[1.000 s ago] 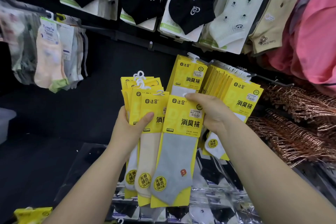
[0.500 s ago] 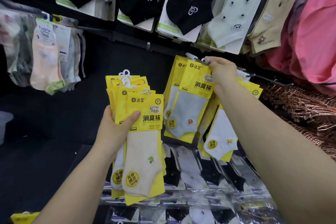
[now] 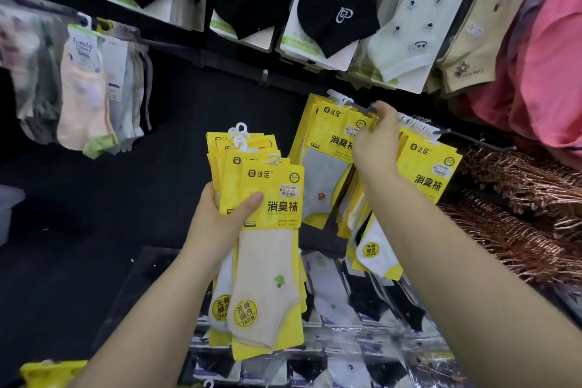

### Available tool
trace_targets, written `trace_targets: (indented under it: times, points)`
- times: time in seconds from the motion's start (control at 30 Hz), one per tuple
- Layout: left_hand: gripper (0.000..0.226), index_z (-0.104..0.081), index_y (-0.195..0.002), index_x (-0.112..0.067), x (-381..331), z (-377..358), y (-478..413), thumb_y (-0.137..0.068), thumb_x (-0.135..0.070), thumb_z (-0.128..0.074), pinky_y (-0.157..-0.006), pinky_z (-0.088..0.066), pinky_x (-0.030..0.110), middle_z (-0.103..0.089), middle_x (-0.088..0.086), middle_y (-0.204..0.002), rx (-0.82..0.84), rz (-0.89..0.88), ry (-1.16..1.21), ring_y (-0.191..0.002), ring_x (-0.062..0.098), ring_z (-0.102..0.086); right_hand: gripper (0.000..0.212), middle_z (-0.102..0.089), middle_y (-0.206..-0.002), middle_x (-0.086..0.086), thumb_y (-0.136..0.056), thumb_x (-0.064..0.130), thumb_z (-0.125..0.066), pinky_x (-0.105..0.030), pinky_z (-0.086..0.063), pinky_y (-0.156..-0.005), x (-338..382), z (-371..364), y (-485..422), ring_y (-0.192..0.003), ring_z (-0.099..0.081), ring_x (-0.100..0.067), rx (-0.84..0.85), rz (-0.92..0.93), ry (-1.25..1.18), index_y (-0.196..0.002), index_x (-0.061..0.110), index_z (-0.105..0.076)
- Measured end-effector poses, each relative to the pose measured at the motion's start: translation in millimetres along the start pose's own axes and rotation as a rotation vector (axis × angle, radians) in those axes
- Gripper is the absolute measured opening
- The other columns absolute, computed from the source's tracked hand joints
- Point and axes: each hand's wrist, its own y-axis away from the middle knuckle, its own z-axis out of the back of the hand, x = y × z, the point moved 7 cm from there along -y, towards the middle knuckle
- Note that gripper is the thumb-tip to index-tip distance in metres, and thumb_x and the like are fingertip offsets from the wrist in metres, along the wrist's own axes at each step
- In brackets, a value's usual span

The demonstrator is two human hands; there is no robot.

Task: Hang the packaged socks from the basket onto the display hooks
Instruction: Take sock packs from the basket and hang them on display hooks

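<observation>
Sock packs (image 3: 267, 230) clamped in left hand (image 3: 220, 220); right hand (image 3: 374, 142) at hook (image 3: 360, 106) tip, grip unclear.

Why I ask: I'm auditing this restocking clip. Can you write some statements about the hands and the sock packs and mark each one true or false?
1. The left hand holds a stack of yellow sock packs. True.
2. The front pack of that stack shows a black sock. False: it shows a cream sock.
3. The right hand is up at the display hook, where a pack with a grey sock hangs. True.
4. To the person's right there is only bare wall. False: copper-coloured hangers are piled there.
5. Both hands grip the stack. False: only the left hand does.
</observation>
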Motion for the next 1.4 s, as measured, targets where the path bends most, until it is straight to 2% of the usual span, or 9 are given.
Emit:
trace_targets:
  times: [0.13,0.27,0.4,0.53,0.77,0.93,1.03,1.3,1.4]
  points:
    - [0.051,-0.053,-0.099,-0.036,0.2,-6.5,3.6,-0.055,-0.049,-0.076,-0.063,-0.055,0.028,-0.072,-0.011,-0.093,0.024,0.027,0.061,-0.081,0.009,-0.072,0.025,-0.051,-0.121,0.0,-0.091,0.018,-0.057,-0.015,-0.045,-0.082,-7.3,-16.5,65.3,-0.107,-0.05,-0.01,0.271,0.093,-0.036,-0.114,0.025,-0.048]
    - [0.057,-0.053,-0.103,-0.035,-2.3,-15.6,8.7,-0.054,-0.05,-0.078,-0.058,-0.056,0.024,-0.072,-0.015,-0.091,0.065,0.019,0.068,-0.08,0.008,-0.072,0.029,-0.052,-0.095,0.016,-0.08,0.044,-0.069,-0.012,-0.046,-0.055,-1.4,-38.7,103.5,-0.07,-0.058,0.009,0.588,0.059,-0.058,-0.088,0.039,-0.042]
    - [0.07,-0.054,-0.105,-0.033,0.7,-21.1,10.5,-0.044,-0.058,-0.077,-0.06,-0.056,0.027,-0.073,-0.012,-0.092,0.102,0.046,0.08,-0.082,0.01,-0.072,0.03,-0.057,-0.091,0.014,-0.079,0.034,-0.074,-0.027,-0.055,-0.057,-4.4,-33.4,95.6,-0.057,-0.06,0.001,0.562,-0.029,-0.099,-0.087,0.032,-0.046]
    - [0.066,-0.056,-0.106,-0.031,8.2,-18.3,7.8,-0.048,-0.057,-0.076,-0.07,-0.057,0.038,-0.073,-0.007,-0.098,0.087,0.078,0.099,-0.086,0.015,-0.072,0.012,-0.06,-0.08,0.01,-0.084,0.027,-0.07,-0.016,-0.051,-0.052,-16.3,-17.8,77.0,-0.049,-0.054,0.005,0.441,-0.118,-0.188,-0.086,0.027,-0.058]
    - [0.03,-0.052,-0.097,-0.035,1.0,4.6,-2.0,-0.077,-0.037,-0.074,-0.053,-0.049,0.015,-0.069,-0.013,-0.093,-0.046,-0.023,-0.026,-0.076,0.0,-0.069,0.017,-0.055,-0.073,0.014,-0.094,0.028,-0.055,-0.019,-0.043,-0.06,-19.0,31.8,22.4,-0.056,-0.049,-0.001,0.083,-0.141,-0.288,-0.077,0.03,-0.054]
    - [0.027,-0.05,-0.094,-0.035,-0.1,15.3,-5.0,-0.079,-0.037,-0.073,-0.058,-0.046,0.022,-0.067,-0.011,-0.096,-0.091,-0.039,-0.092,-0.083,0.005,-0.066,0.017,-0.058,-0.1,0.003,-0.093,0.026,-0.054,-0.032,-0.044,-0.072,-8.8,20.2,-3.1,-0.083,-0.053,-0.014,0.119,-0.132,-0.217,-0.076,0.028,-0.054]
    - [0.031,-0.05,-0.1,-0.033,0.6,17.2,-6.7,-0.079,-0.038,-0.073,-0.062,-0.048,0.026,-0.067,-0.011,-0.098,-0.09,-0.044,-0.135,-0.087,0.009,-0.065,0.02,-0.052,-0.077,0.005,-0.093,0.024,-0.053,-0.021,-0.039,-0.055,-8.0,6.2,-15.2,-0.063,-0.049,-0.011,0.146,-0.151,-0.148,-0.073,0.026,-0.051]
    - [0.038,-0.052,-0.107,-0.028,1.9,15.7,-9.3,-0.078,-0.038,-0.073,-0.063,-0.049,0.025,-0.068,-0.012,-0.097,-0.049,-0.045,-0.177,-0.087,0.007,-0.066,0.014,-0.05,-0.07,0.004,-0.093,0.023,-0.056,-0.022,-0.041,-0.052,-10.3,-15.8,-30.0,-0.056,-0.05,-0.011,0.075,-0.124,-0.021,-0.101,0.012,-0.056]
    - [0.035,-0.052,-0.103,-0.032,2.1,13.0,-8.6,-0.076,-0.04,-0.074,-0.061,-0.049,0.024,-0.069,-0.012,-0.094,-0.031,-0.038,-0.149,-0.082,0.005,-0.068,0.034,-0.055,-0.111,-0.009,-0.096,0.022,-0.051,-0.026,-0.04,-0.065,-11.6,-14.7,-20.2,-0.074,-0.052,-0.017,0.095,-0.075,0.121,-0.129,0.013,-0.045]
